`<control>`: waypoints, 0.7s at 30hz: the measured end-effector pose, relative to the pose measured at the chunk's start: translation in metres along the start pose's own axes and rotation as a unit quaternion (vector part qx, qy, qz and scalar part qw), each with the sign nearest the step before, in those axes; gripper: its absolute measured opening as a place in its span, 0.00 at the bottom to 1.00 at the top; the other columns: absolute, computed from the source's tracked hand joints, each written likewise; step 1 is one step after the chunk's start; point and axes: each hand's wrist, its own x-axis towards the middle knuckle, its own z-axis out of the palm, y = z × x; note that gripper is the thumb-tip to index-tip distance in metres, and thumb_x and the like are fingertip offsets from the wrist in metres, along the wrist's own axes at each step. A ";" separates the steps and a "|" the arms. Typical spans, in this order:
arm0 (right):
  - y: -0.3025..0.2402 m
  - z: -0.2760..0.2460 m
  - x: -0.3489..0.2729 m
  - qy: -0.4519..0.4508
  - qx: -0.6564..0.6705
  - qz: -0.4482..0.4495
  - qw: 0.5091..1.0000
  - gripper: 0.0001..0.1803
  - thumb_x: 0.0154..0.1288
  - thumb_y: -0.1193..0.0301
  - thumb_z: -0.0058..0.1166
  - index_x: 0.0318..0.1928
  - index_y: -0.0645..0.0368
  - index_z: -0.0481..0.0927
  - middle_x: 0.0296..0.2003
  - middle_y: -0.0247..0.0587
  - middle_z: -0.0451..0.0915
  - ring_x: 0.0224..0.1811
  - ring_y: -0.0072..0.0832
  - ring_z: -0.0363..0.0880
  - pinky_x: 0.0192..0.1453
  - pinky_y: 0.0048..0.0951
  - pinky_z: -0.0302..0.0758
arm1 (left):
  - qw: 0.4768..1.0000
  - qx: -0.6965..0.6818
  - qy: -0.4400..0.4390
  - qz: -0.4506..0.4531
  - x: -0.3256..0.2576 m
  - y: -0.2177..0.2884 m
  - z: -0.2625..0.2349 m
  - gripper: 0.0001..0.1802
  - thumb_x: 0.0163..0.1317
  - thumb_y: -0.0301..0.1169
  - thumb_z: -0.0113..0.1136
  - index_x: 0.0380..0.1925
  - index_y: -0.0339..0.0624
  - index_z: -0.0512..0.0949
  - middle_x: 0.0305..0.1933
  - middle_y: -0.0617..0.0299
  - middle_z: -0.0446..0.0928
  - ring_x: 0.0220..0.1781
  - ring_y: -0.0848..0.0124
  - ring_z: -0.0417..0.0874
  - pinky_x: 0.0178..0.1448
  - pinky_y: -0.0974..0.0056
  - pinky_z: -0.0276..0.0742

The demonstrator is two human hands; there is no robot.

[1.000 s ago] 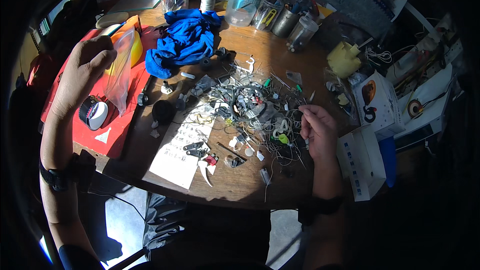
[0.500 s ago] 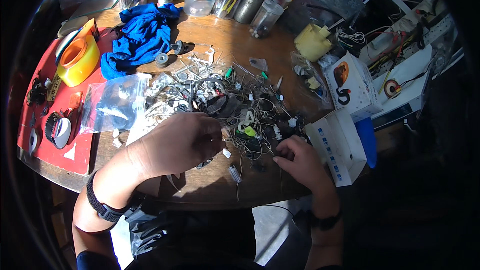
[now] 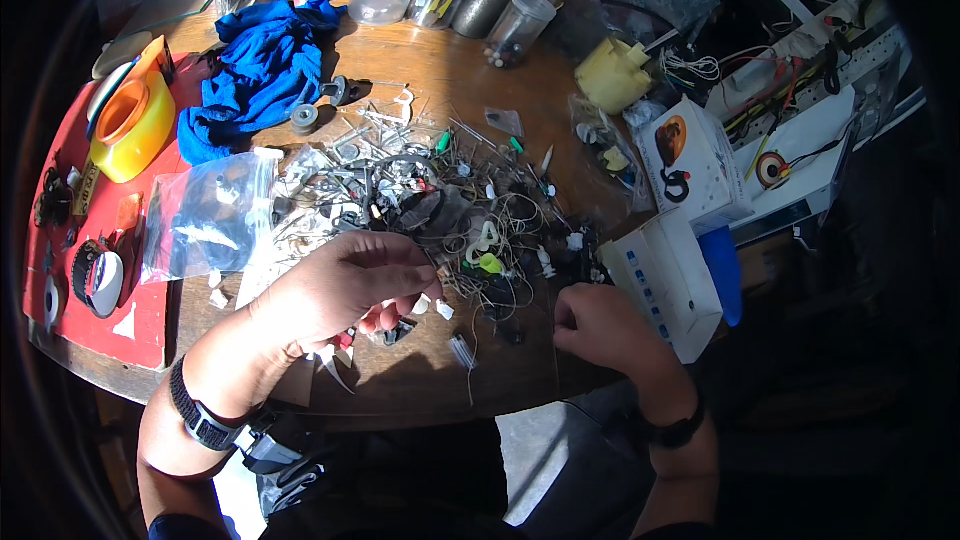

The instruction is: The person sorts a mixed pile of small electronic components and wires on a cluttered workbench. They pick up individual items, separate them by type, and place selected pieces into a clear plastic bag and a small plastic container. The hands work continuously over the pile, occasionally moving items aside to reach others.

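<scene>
A round wooden surface (image 3: 440, 70) is seen from above, strewn at its middle with a tangled heap of wires, clips and small parts (image 3: 430, 205). The left hand (image 3: 345, 285) is held over the near edge of this heap, its fingers curled downward and drawn together; small white pieces (image 3: 432, 300) show just under the fingertips, but whether one is pinched cannot be told. The right hand (image 3: 600, 325) is rested on the surface near its front edge, loosely closed, the fingers bent inward toward the heap; what, if anything, is gripped cannot be made out. A dark wristband is worn on each forearm.

Just left of the heap a clear plastic bag (image 3: 205, 220) is laid, partly on a red mat (image 3: 120, 325). A yellow tape dispenser (image 3: 130, 125) is set on that mat, and a crumpled blue cloth (image 3: 260, 70) lies beyond it. To the right of the right hand a white cardboard box (image 3: 665, 280) is placed, with a second white box (image 3: 695, 165) behind it. Jars of tools (image 3: 470, 0) are lined along the far rim.
</scene>
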 end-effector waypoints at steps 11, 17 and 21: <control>-0.062 0.009 -0.002 0.070 0.463 -0.049 0.882 0.06 0.56 0.79 0.55 0.34 0.63 0.72 0.26 0.32 0.77 0.30 0.16 0.77 0.34 0.18 0.75 | 0.990 0.114 -0.073 0.032 -0.003 -0.003 0.016 0.11 0.62 0.31 0.57 0.42 0.37 0.79 0.29 0.64 0.78 0.27 0.80 0.76 0.25 0.76 0.69; -0.079 0.020 0.011 0.120 0.493 -0.106 0.855 0.06 0.59 0.80 0.54 0.37 0.65 0.75 0.29 0.35 0.79 0.30 0.15 0.77 0.34 0.17 0.74 | 0.997 0.072 -0.009 0.041 -0.001 -0.008 0.013 0.09 0.64 0.30 0.54 0.32 0.35 0.79 0.23 0.65 0.77 0.22 0.81 0.74 0.23 0.76 0.67; -0.023 0.000 0.001 0.229 0.225 -0.072 0.944 0.04 0.55 0.77 0.55 0.34 0.61 0.77 0.28 0.38 0.76 0.29 0.28 0.78 0.32 0.26 0.72 | 0.997 -0.027 0.049 0.043 0.005 -0.011 0.006 0.09 0.65 0.27 0.49 0.28 0.35 0.75 0.20 0.64 0.74 0.17 0.80 0.73 0.18 0.78 0.65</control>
